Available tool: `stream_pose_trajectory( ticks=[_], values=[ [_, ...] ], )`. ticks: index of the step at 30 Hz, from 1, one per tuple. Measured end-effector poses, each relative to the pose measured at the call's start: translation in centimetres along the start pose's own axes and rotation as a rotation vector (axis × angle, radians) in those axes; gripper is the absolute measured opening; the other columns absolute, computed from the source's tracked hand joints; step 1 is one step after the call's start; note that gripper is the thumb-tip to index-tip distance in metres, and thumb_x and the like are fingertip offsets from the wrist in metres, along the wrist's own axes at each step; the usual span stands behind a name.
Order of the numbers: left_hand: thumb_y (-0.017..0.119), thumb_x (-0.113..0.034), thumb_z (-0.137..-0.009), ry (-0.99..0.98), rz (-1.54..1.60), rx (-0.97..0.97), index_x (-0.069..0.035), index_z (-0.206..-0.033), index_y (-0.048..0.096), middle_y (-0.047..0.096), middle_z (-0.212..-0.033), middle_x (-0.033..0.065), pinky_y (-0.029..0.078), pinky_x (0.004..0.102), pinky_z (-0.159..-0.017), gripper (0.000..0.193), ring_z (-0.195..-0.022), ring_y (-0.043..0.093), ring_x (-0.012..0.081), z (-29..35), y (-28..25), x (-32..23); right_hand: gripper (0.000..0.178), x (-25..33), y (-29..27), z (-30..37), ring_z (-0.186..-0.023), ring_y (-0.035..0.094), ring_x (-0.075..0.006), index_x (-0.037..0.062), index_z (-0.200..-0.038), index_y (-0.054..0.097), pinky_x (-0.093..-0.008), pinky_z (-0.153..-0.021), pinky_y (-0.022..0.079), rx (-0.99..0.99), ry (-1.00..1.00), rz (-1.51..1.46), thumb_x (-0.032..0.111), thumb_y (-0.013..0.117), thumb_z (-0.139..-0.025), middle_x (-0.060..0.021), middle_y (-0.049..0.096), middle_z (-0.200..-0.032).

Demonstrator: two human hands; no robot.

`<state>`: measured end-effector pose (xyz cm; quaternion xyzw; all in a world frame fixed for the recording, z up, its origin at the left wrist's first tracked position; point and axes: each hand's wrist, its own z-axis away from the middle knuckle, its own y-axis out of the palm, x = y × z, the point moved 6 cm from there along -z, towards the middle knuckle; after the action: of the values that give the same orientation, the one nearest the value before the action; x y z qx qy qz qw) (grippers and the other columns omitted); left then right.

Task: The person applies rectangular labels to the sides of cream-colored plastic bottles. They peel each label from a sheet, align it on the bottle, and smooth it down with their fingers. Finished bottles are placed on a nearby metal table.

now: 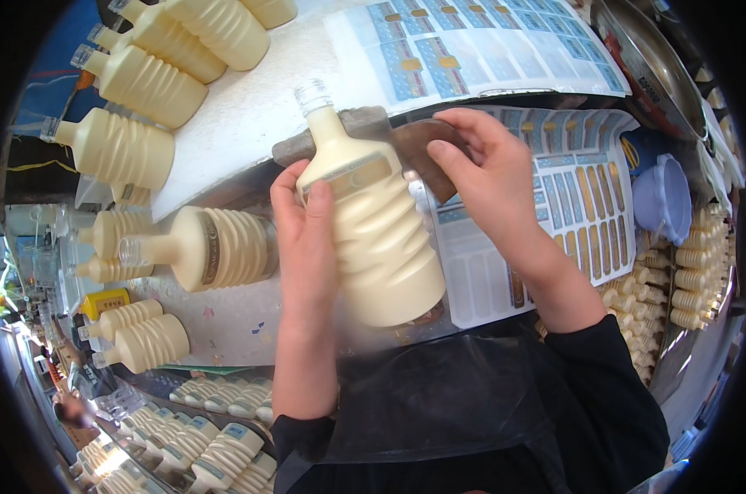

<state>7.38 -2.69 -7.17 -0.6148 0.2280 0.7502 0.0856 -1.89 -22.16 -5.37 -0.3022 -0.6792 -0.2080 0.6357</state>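
Observation:
A cream ribbed bottle (385, 255) with a clear threaded neck lies on its back across the worktable, neck pointing away from me. My left hand (303, 214) grips its left side, the thumb lying over the shoulder beside a curved label (360, 173). In my right hand (492, 169), pinched between thumb and fingers, is a flat dark-brown piece like a scraper (416, 146); its near end is beside the bottle's right shoulder. Behind the bottle's neck sits a grey block (293, 149). Under my right forearm spreads a label sheet (480, 284) with blue and gold strips.
To the left lies a labelled bottle (216, 249), with more cream bottles (130, 148) around it. A second label sheet (480, 49) covers the raised white surface at the back. At right are a lilac tub (665, 198) and a metal pan (649, 62). Rows of bottles (224, 453) stand lower left.

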Motion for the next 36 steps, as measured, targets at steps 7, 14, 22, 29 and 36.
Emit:
stream_pose_trajectory(
  ticks=[7,14,22,29,36],
  values=[
    [0.031,-0.041,-0.115,-0.015,-0.015,0.042,-0.002,-0.145,0.044,0.059,-0.137,0.0144,0.046,0.0396,-0.110,0.051,-0.126,0.059,0.0226,-0.1,-0.6,0.2,0.025,6.5,3.5,5.5,-0.091,0.074,-0.0285,0.0078,-0.102,0.074,-0.0382,-0.079,0.060,0.229,-0.966,0.334,0.006,0.070,-0.077,-0.0089,0.074,-0.101],
    [0.029,-0.043,-0.114,-0.079,0.283,0.069,0.001,-0.149,0.040,0.058,-0.139,0.0147,0.044,0.0396,-0.112,0.057,-0.128,0.057,0.0238,0.5,-0.6,1.1,0.024,2.2,1.2,-0.3,-0.084,0.063,-0.0161,0.0014,-0.108,0.069,-0.0296,-0.078,0.050,0.218,-0.104,0.035,0.022,0.065,-0.097,-0.0076,0.067,-0.091],
    [0.044,-0.032,-0.113,-0.026,0.008,0.025,-0.003,-0.144,0.045,0.059,-0.131,0.0117,0.048,0.0329,-0.102,0.043,-0.117,0.058,0.0160,0.4,-0.1,-0.4,0.033,-1.6,4.9,-0.8,-0.079,0.062,-0.0048,0.0021,-0.119,0.063,-0.0211,-0.071,0.049,0.423,0.226,-0.022,0.030,0.068,-0.101,-0.0005,0.070,-0.085],
    [0.045,-0.031,-0.113,-0.012,0.004,0.014,-0.002,-0.142,0.046,0.061,-0.127,0.0112,0.049,0.0317,-0.099,0.041,-0.113,0.060,0.0155,0.4,-0.3,-0.2,0.035,-1.2,4.8,-0.5,-0.074,0.059,-0.0026,0.0016,-0.123,0.063,-0.0195,-0.066,0.047,0.414,0.305,-0.125,0.027,0.071,-0.099,0.0022,0.066,-0.082],
    [0.043,-0.032,-0.113,0.000,-0.002,0.011,-0.002,-0.144,0.045,0.061,-0.129,0.0122,0.049,0.0323,-0.100,0.043,-0.115,0.059,0.0161,0.5,-0.2,-0.2,0.047,-1.2,4.6,-0.5,-0.067,0.052,-0.0007,0.0010,-0.125,0.062,-0.0191,-0.059,0.042,0.446,0.200,0.071,0.026,0.080,-0.089,0.0062,0.055,-0.074]
  ],
)
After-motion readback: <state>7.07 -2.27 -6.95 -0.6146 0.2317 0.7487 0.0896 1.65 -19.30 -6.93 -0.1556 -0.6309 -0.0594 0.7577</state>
